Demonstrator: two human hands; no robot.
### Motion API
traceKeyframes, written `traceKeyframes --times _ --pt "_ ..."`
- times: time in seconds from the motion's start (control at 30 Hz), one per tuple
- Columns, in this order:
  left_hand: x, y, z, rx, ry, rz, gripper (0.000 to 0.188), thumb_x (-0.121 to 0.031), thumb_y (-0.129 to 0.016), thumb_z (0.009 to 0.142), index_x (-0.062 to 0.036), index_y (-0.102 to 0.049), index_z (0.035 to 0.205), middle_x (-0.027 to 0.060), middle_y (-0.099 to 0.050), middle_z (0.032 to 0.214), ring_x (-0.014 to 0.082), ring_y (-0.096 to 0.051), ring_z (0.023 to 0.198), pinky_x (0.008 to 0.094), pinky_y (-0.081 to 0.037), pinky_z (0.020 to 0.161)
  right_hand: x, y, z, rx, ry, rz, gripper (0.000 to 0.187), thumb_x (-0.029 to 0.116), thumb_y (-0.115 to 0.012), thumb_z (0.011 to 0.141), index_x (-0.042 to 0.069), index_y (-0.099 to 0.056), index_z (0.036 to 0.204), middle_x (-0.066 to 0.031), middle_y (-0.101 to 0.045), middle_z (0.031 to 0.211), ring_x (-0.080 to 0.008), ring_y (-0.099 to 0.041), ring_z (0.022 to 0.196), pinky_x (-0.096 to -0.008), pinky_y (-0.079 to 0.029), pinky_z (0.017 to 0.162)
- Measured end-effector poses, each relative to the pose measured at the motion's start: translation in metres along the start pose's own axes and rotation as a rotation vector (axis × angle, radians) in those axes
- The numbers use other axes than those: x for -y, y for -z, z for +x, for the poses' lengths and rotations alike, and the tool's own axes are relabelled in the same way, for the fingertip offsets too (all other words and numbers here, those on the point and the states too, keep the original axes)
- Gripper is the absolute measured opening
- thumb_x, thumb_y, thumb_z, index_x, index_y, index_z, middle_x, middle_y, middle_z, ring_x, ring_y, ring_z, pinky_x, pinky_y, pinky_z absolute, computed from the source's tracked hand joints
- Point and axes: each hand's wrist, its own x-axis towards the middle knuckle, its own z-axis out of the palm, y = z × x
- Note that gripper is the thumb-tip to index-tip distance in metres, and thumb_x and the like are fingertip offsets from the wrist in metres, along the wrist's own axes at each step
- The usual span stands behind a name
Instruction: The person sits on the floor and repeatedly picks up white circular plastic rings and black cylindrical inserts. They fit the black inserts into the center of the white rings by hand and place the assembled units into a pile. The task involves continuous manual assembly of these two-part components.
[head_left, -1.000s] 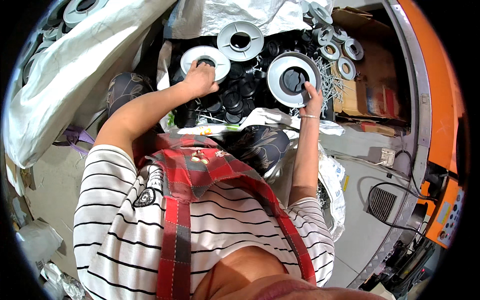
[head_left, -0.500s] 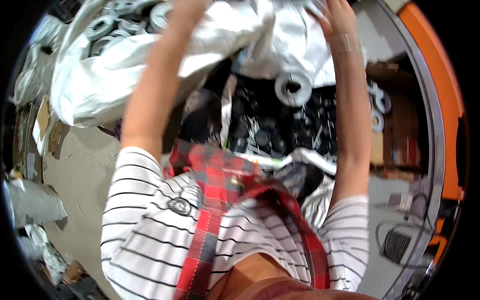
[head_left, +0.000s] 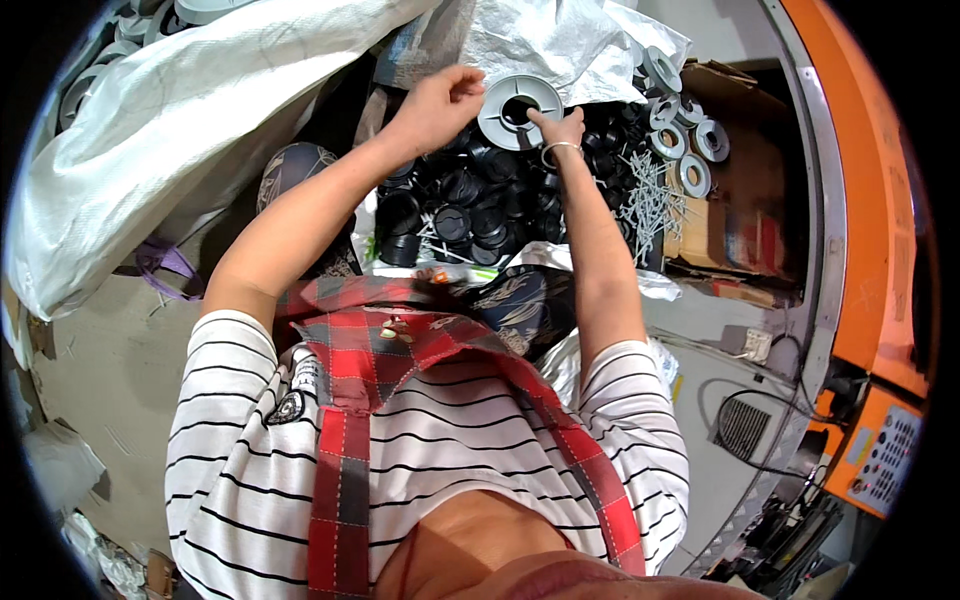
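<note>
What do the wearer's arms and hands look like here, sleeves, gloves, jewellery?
Both forearms are bare, no gloves. Left hand shows nothing worn. Right hand has a thin silver bangle at the wrist. Short sleeves of a white shirt with thin black stripes end above the elbows; a red checked apron strap crosses the chest.

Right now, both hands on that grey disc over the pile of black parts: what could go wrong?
1. The grey disc is pinched only at its edge and hub by the left hand and right hand; it may slip into the black caps below.
2. Loose metal pins lie close beside the right wrist; a sweep could scatter them or prick.
3. The white sack sags along the pile's edge and might slide over parts.
</note>
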Motion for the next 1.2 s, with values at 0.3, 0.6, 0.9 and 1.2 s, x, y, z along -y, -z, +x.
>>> traceKeyframes --times 0.3,0.6,0.9,1.2 --pt "0.028 -0.024 -0.026 0.243 -0.448 1.113 0.063 -0.013 -0.066 0.073 -0.0009 -0.042 0.131 0.0212 -0.04 0.134 0.0316 -0.027 0.134 0.047 -0.021 0.11 0.019 0.013 -0.012 0.343 0.283 -0.046 0.055 0.038 -0.07 0.06 -0.004 -0.065 0.096 -0.0232 -0.066 0.09 -0.0357 -0.065 0.084 -0.037 -0.051 0.077" --pt "0.01 -0.017 0.008 -0.003 0.075 0.442 0.065 -0.039 -0.073 0.069 -0.0006 -0.055 0.119 0.021 -0.063 0.103 0.0289 -0.062 0.096 0.0358 -0.047 0.086 -0.036 -0.006 -0.011 0.515 0.239 -0.045 0.064 0.045 -0.072 0.073 -0.002 -0.056 0.113 -0.0177 -0.065 0.09 -0.0262 -0.064 0.08 -0.0347 -0.052 0.075" --pt "0.036 -0.021 0.013 -0.263 0.405 0.106 0.067 -0.047 -0.074 0.07 0.0048 -0.055 0.108 0.0123 -0.062 0.099 0.0211 -0.06 0.088 0.0332 -0.049 0.078 0.002 0.002 -0.062 0.566 0.275 -0.276 0.056 0.03 -0.078 0.064 -0.003 -0.059 0.105 -0.0236 -0.058 0.099 -0.0371 -0.058 0.092 -0.04 -0.048 0.081" --pt "0.014 -0.022 0.001 0.131 0.552 -0.828 0.029 -0.023 -0.058 0.088 0.0018 -0.059 0.102 0.0086 -0.064 0.094 0.0158 -0.064 0.082 0.0319 -0.055 0.075 0.06 0.065 -0.117 0.208 0.608 0.371 0.03 0.02 -0.075 0.07 -0.001 -0.067 0.09 -0.0253 -0.055 0.118 -0.0298 -0.062 0.096 -0.0326 -0.05 0.081"
